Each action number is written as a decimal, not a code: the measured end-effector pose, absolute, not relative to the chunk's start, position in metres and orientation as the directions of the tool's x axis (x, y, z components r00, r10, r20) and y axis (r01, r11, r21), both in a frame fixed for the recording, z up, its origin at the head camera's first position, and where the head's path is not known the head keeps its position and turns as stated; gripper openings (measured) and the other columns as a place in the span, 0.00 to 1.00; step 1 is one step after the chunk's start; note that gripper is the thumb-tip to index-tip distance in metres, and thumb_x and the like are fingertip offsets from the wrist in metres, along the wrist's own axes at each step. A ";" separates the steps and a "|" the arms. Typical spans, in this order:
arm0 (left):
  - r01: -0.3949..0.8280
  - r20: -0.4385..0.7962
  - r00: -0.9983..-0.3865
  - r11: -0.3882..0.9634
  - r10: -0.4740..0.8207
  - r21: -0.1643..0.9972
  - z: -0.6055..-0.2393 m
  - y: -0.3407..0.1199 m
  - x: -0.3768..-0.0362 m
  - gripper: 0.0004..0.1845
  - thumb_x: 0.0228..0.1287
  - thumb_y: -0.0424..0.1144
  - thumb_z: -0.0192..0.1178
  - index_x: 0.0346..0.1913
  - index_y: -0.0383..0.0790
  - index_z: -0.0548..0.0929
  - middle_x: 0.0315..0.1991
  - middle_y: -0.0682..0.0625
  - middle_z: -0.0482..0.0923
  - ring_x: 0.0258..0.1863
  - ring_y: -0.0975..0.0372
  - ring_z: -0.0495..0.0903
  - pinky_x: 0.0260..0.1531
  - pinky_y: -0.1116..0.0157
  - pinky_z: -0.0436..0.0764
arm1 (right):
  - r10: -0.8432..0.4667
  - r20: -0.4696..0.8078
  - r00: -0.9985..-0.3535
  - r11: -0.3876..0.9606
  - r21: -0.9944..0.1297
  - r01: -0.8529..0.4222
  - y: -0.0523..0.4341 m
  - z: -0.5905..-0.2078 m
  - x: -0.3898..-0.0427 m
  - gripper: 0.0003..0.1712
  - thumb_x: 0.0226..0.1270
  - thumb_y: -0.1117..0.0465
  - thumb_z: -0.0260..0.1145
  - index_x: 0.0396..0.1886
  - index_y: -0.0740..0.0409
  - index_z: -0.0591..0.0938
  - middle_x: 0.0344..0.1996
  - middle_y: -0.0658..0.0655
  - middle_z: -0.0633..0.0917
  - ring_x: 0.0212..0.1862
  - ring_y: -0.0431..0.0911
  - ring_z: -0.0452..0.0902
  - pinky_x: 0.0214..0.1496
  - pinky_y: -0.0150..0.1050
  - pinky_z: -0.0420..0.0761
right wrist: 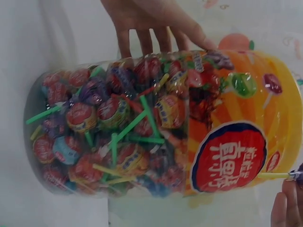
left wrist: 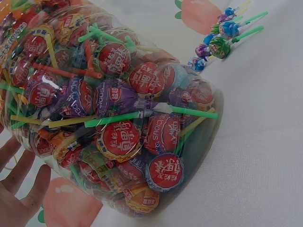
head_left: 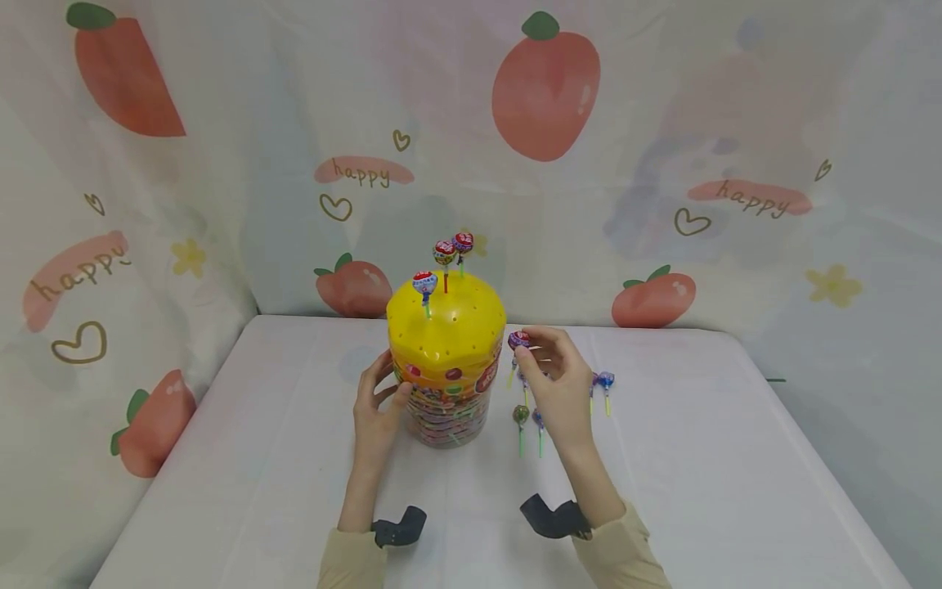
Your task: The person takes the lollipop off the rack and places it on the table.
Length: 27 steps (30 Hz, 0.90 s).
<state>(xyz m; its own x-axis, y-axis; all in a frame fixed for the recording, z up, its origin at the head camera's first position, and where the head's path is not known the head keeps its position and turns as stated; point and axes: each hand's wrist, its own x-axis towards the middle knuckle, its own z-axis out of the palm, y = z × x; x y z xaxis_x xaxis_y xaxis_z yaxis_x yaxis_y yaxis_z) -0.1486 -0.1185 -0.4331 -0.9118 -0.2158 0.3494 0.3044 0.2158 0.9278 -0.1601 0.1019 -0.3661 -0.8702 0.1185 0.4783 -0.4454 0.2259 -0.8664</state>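
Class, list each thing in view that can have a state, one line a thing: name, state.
Jar: upright, with wrapped candies inside
Yellow lid: on the jar
Three upper lollipops: wrapped, sticks in the lid, heads up
Held lollipop: wrapped, stick down
Loose lollipops: wrapped, lying on the table
Left hand: fingers spread, at the jar's side
Right hand: pinching the held lollipop

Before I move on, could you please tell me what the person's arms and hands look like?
The left hand and right hand are both bare, with no glove showing. The left sleeve and right sleeve are plain beige. Beside each cuff sits a bent black fitting, one left, one right; I see no cables or markings.
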 end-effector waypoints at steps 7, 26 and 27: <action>0.303 0.348 -0.912 0.215 -0.217 0.928 -0.433 -0.118 -0.148 0.29 0.65 0.30 0.58 0.69 0.36 0.65 0.66 0.39 0.68 0.66 0.49 0.68 0.60 0.58 0.74 | 0.158 0.428 -0.890 0.241 -0.890 -0.386 0.113 -0.379 -0.162 0.14 0.64 0.64 0.67 0.49 0.61 0.81 0.41 0.60 0.84 0.37 0.37 0.77 0.43 0.22 0.79; 0.310 0.360 -0.902 0.222 -0.239 0.925 -0.468 -0.122 -0.168 0.31 0.65 0.33 0.59 0.70 0.45 0.65 0.67 0.46 0.67 0.67 0.54 0.67 0.61 0.52 0.75 | 0.264 0.293 -0.919 0.360 -0.914 -0.188 0.146 -0.416 -0.167 0.13 0.63 0.64 0.67 0.47 0.61 0.81 0.37 0.60 0.84 0.31 0.31 0.77 0.36 0.22 0.78; 0.319 0.367 -0.899 0.219 -0.239 0.922 -0.469 -0.123 -0.168 0.31 0.65 0.33 0.59 0.70 0.46 0.65 0.67 0.47 0.68 0.67 0.55 0.67 0.61 0.49 0.74 | 0.266 0.286 -0.921 0.362 -0.915 -0.180 0.148 -0.418 -0.167 0.13 0.63 0.64 0.67 0.47 0.61 0.81 0.37 0.60 0.84 0.31 0.31 0.77 0.36 0.22 0.78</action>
